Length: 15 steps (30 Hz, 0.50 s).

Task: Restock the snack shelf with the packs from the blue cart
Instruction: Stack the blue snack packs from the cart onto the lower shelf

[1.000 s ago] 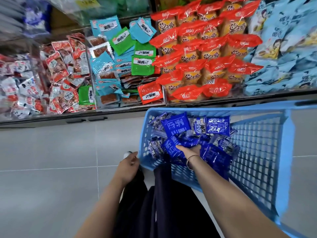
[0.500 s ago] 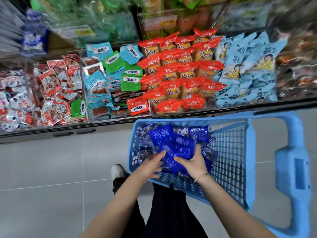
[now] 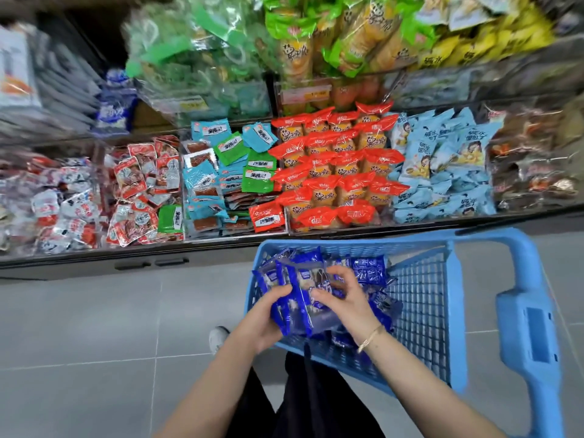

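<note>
A blue plastic cart [image 3: 423,298] stands on the floor in front of the snack shelf [image 3: 221,245], holding several dark-blue snack packs [image 3: 368,270]. A bunch of these packs [image 3: 303,298] is lifted above the cart's near left corner. My left hand [image 3: 265,317] grips the bunch from the left and below. From the right, my right hand [image 3: 344,295] holds the same bunch with curled fingers; a thin bracelet is on its wrist. More blue packs lie under the hands, partly hidden.
The low shelf bins hold red-white packs [image 3: 139,191], blue and green packs [image 3: 227,175], orange-red packs [image 3: 338,165] and light-blue packs [image 3: 442,165]. Green and yellow bags [image 3: 316,42] fill the shelf above. Grey tiled floor [image 3: 94,327] lies left of the cart. The cart's handle [image 3: 531,327] is at right.
My left hand came off the cart's rim into the cart. Both hands gathered a bunch of blue packs and lifted it. The view tilted up toward the shelves.
</note>
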Each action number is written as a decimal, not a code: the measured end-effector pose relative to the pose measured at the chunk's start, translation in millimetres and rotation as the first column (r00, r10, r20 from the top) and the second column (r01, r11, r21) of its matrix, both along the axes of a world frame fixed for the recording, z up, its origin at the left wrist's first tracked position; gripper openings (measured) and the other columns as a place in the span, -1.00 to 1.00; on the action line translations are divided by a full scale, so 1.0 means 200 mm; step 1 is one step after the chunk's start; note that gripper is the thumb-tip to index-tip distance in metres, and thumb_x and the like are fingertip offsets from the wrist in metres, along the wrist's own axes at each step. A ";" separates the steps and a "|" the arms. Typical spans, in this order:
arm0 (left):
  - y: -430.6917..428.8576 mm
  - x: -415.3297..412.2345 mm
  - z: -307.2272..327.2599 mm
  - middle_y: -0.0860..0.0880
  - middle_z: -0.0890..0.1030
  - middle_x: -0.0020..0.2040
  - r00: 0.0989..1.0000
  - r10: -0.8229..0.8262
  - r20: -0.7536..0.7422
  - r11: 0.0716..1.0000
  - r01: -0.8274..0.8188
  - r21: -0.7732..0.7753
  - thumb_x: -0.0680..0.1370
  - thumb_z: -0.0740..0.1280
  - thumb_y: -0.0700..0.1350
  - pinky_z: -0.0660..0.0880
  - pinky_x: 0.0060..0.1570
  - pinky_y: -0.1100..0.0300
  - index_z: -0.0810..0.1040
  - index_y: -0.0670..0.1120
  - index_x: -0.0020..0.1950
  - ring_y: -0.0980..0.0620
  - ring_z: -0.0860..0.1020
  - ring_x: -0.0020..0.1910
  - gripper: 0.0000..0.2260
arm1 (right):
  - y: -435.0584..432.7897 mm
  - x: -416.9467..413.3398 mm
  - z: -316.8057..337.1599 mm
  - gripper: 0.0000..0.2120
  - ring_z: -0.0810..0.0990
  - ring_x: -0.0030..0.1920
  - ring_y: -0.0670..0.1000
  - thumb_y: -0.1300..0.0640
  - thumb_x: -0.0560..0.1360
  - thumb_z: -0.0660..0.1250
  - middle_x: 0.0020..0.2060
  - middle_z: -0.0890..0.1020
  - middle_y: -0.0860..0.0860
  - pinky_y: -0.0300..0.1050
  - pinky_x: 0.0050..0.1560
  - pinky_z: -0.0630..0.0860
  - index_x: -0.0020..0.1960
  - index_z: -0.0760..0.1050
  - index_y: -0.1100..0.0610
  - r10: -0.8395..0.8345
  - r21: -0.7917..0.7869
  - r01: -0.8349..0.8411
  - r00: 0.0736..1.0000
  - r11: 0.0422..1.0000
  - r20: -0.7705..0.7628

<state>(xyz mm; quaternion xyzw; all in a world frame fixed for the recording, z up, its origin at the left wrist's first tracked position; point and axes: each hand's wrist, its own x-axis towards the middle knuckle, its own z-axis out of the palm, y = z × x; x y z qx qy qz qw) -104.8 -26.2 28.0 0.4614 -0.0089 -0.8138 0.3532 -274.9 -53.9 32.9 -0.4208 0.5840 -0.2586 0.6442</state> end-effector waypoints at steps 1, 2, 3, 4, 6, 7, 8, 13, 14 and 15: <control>0.01 0.00 0.02 -0.24 0.64 0.12 0.999 0.032 -0.017 0.999 -0.032 -0.003 0.19 0.59 -0.02 0.58 0.01 -0.08 0.64 -0.17 0.13 -0.18 0.64 0.05 -0.46 | -0.01 0.01 0.01 -0.55 0.43 0.23 -0.13 0.05 0.34 0.50 0.23 0.43 -0.09 -0.33 0.13 0.41 0.14 0.38 -0.10 -0.002 0.085 -0.002 0.999 0.996 0.043; 0.02 0.00 0.03 -0.25 0.63 0.14 0.998 0.059 -0.028 0.998 -0.059 -0.007 0.18 0.61 -0.01 0.59 0.01 -0.08 0.64 -0.17 0.14 -0.20 0.63 0.06 -0.42 | -0.02 0.01 0.02 -0.41 0.38 0.31 -0.06 -0.03 0.28 0.50 0.31 0.39 -0.06 -0.24 0.23 0.38 0.23 0.33 -0.10 -0.007 0.174 -0.007 0.997 0.985 0.077; 0.03 0.00 0.04 -0.25 0.62 0.16 0.996 0.081 -0.036 0.997 -0.081 -0.009 0.20 0.61 0.03 0.59 0.00 -0.07 0.63 -0.17 0.16 -0.21 0.62 0.09 -0.41 | -0.03 0.01 0.03 -0.25 0.34 0.37 0.01 -0.10 0.22 0.49 0.39 0.34 -0.01 -0.12 0.32 0.34 0.34 0.28 -0.07 -0.004 0.258 -0.022 0.995 0.966 0.103; 0.03 -0.01 0.05 -0.25 0.60 0.19 0.995 0.097 -0.034 0.995 -0.097 -0.005 0.27 0.58 0.10 0.58 0.01 -0.06 0.62 -0.16 0.20 -0.21 0.60 0.13 -0.41 | -0.03 0.01 0.04 -0.08 0.32 0.40 0.05 -0.17 0.16 0.47 0.44 0.28 0.04 -0.05 0.37 0.30 0.44 0.20 0.00 0.002 0.330 -0.044 0.992 0.943 0.127; 0.01 -0.02 0.07 -0.22 0.58 0.24 0.996 0.086 0.010 0.996 -0.086 0.008 0.41 0.34 0.28 0.57 0.07 -0.04 0.57 -0.13 0.28 -0.20 0.56 0.21 -0.39 | -0.04 0.00 0.04 0.13 0.33 0.40 0.10 -0.21 0.09 0.48 0.47 0.23 0.09 0.07 0.42 0.26 0.52 0.06 0.09 -0.021 0.405 -0.042 0.989 0.914 0.149; 0.00 -0.01 0.07 -0.21 0.58 0.24 0.997 0.064 0.041 0.998 -0.065 0.014 0.41 0.21 0.35 0.58 0.06 -0.01 0.55 -0.11 0.30 -0.18 0.56 0.22 -0.33 | -0.05 -0.01 0.04 0.20 0.36 0.39 0.13 -0.20 0.04 0.51 0.46 0.25 0.11 0.12 0.41 0.27 0.52 0.03 0.10 -0.049 0.420 -0.021 0.987 0.908 0.154; -0.01 -0.01 0.07 -0.19 0.59 0.23 0.997 0.042 0.067 0.999 -0.044 0.022 0.38 0.12 0.39 0.58 0.03 0.01 0.53 -0.09 0.31 -0.16 0.57 0.20 -0.28 | -0.06 -0.02 0.04 0.25 0.38 0.37 0.15 -0.18 0.00 0.54 0.44 0.28 0.11 0.16 0.40 0.29 0.53 0.01 0.11 -0.082 0.432 0.006 0.984 0.902 0.158; -0.04 -0.01 0.05 -0.17 0.59 0.23 0.992 -0.003 0.125 1.000 -0.001 0.030 0.32 0.01 0.45 0.46 0.24 -0.09 0.47 -0.07 0.36 -0.15 0.56 0.22 -0.17 | -0.08 -0.07 0.03 0.32 0.40 0.36 0.14 -0.13 -0.06 0.59 0.43 0.32 0.08 0.19 0.36 0.33 0.53 -0.03 0.07 -0.197 0.469 0.081 0.959 0.879 0.204; -0.04 -0.01 0.05 -0.17 0.59 0.24 0.991 -0.017 0.135 1.000 0.015 0.019 0.33 0.01 0.45 0.44 0.27 -0.11 0.47 -0.07 0.36 -0.15 0.56 0.23 -0.18 | -0.08 -0.08 0.03 0.33 0.38 0.37 0.12 -0.14 -0.06 0.60 0.43 0.31 0.08 0.18 0.37 0.33 0.53 -0.04 0.05 -0.199 0.471 0.078 0.956 0.879 0.214; -0.05 -0.01 0.05 -0.16 0.60 0.23 0.988 -0.033 0.148 0.999 0.032 0.010 0.34 0.01 0.44 0.45 0.25 -0.11 0.47 -0.06 0.36 -0.14 0.57 0.22 -0.20 | -0.08 -0.08 0.03 0.34 0.37 0.38 0.11 -0.13 -0.07 0.61 0.43 0.31 0.08 0.17 0.37 0.34 0.54 -0.05 0.04 -0.201 0.471 0.074 0.954 0.879 0.224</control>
